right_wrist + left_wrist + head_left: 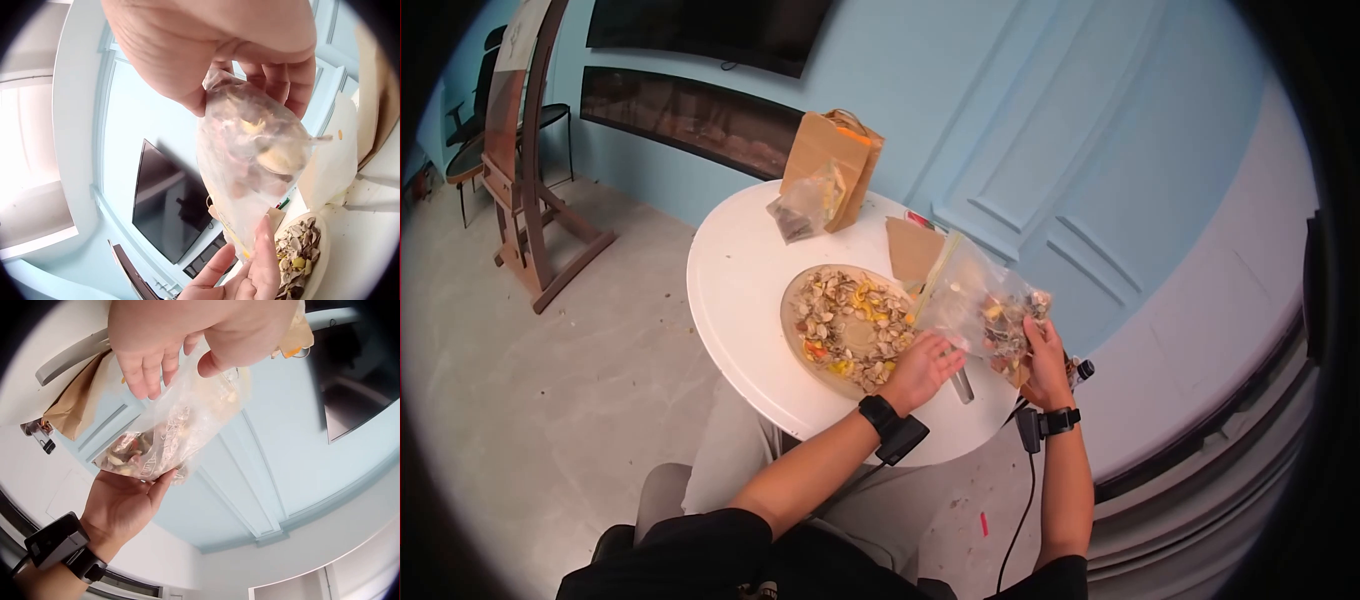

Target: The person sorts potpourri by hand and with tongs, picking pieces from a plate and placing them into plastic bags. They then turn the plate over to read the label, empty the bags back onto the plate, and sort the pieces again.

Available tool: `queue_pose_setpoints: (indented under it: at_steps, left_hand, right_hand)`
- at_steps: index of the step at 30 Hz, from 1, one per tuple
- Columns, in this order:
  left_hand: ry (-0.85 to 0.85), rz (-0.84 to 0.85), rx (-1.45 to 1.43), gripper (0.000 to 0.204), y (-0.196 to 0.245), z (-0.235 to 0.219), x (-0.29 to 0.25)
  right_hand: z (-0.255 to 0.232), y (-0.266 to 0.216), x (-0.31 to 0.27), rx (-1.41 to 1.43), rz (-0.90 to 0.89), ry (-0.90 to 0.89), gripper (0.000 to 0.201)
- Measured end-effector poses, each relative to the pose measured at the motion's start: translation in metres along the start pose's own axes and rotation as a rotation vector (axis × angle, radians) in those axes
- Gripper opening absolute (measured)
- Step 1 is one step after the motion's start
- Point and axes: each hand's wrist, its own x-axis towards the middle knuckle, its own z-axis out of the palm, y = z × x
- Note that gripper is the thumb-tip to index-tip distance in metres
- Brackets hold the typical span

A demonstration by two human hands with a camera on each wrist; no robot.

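Observation:
A clear zip bag [960,300] of dried pieces is tilted over the table, its mouth toward a round plate [788,318] covered with dried slices and some yellow and orange pieces. My right hand [1048,365] grips the bag's filled bottom end; in the right wrist view its thumb and fingers [299,81] pinch the plastic [250,137]. My left hand [925,372] is beside the bag's mouth, palm turned up, fingers extended. In the left wrist view its fingers [150,369] and thumb lie either side of the bag [187,419]; whether they touch it is unclear.
On the white table [735,270] stand a brown paper bag [820,150] and another clear bag [805,205] at the back. A brown piece [913,250] lies behind the plate, and a metal utensil [965,385] near the left hand. A wooden easel [535,220] stands at left.

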Motion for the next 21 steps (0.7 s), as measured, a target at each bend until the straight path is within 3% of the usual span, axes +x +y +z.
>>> queue_pose_setpoints:
  at_steps: [10,21]
  left_hand:
    - [-0.007,-0.088,-0.032,0.023,-0.021,-0.006,-0.001]
    - [-0.027,-0.204,-0.157,0.032,-0.024,-0.018,-0.018]
  right_hand:
    - [-0.043,0.005,0.010,-0.180,-0.003,0.001,0.047]
    - [-0.040,-0.001,0.009,-0.310,0.024,-0.022,0.040]
